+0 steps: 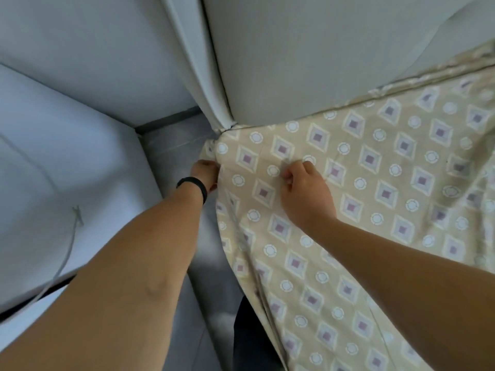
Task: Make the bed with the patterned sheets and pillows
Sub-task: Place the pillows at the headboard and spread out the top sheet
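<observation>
1. Left hand [205, 174], black band [197, 186] on its wrist, grips the sheet [375, 199] at the mattress corner; its fingers are hidden behind the fabric, so their lie cannot be told.
2. Right hand [302, 187] pinches a fold of sheet on top, just beside the corner, fingers curled.
3. Sheet lies spread over the bed, wrinkled toward the headboard [308, 54].
4. Risk: uneven pull from the two grips could drag the corner off or deepen the far wrinkles.
</observation>
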{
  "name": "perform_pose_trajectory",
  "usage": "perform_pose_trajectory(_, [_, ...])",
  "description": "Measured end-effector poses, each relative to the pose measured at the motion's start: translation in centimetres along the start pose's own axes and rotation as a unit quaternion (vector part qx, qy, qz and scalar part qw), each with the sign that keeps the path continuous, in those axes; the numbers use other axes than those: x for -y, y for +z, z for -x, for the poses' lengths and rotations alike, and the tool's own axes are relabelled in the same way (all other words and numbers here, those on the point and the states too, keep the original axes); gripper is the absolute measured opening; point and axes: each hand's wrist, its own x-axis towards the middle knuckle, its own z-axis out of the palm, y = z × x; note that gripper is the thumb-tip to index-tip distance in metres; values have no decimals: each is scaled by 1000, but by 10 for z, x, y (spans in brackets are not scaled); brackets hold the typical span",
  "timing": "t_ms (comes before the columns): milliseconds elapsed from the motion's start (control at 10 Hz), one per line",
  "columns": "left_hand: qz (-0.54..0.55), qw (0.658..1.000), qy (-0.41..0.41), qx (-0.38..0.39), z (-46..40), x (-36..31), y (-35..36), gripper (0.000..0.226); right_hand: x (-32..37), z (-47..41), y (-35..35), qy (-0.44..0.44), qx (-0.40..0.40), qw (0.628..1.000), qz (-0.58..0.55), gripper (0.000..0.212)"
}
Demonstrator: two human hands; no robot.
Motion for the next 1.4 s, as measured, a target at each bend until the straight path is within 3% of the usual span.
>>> perform_pose_trajectory(100, [165, 986, 14, -17, 21, -4, -6, 28, 7, 7, -12, 25, 49, 998, -27, 20])
perform_pose_trajectory(200, [234, 968, 63, 71, 57, -8, -4, 55, 7, 18, -33, 37, 87, 995, -37, 32])
perform_pose_trajectory(300, [248, 958, 63, 132, 74, -9, -1, 59, -5, 30, -51, 54, 101, 993, -22, 34])
perform_pose_trajectory(400, [305, 949, 73, 31, 67, -20, 2, 40, -23, 40, -58, 65, 105, 992, -12, 33])
perform_pose_trajectory(500, [225, 968, 93, -62, 40, -29, -8, 18, -34, 44, -55, 75, 126, 989, -13, 33])
perform_pose_trajectory(600, [93, 979, 98, -151, 12, -34, -9, 26, -42, 41, -55, 76, 116, 990, -24, 31])
perform_pose_trajectory(700, [4, 967, 70, -243, 9, -38, -4, 44, -42, 35, -57, 81, 81, 993, -33, 31])
perform_pose_trajectory(800, [-193, 950, 72, -235, 15, -52, 7, 35, -46, 33, -67, 91, 93, 991, -23, 30])
perform_pose_trajectory(1000, [-191, 959, 74, -195, 50, -65, 4, 32, -65, 56, -89, 129, 136, 982, -5, 36])
perform_pose_trajectory(1100, [-74, 958, 48, -272, 87, -47, 14, 48, -81, 79, -96, 152, 136, 979, 3, 35])
perform_pose_trajectory(1200, [-160, 939, 127, -277, 137, -29, 49, 57, -101, 101, -101, 191, 124, 974, -1, 34])
perform_pose_trajectory(1300, [-231, 927, 181, -234, 177, 6, 100, 63, -139, 143, -111, 266, 130, 955, -5, 38])
perform_pose_trajectory(1400, [-243, 929, 144, -238, 205, 48, 139, 63, -186, 201, -115, 337, 156, 928, -20, 39])
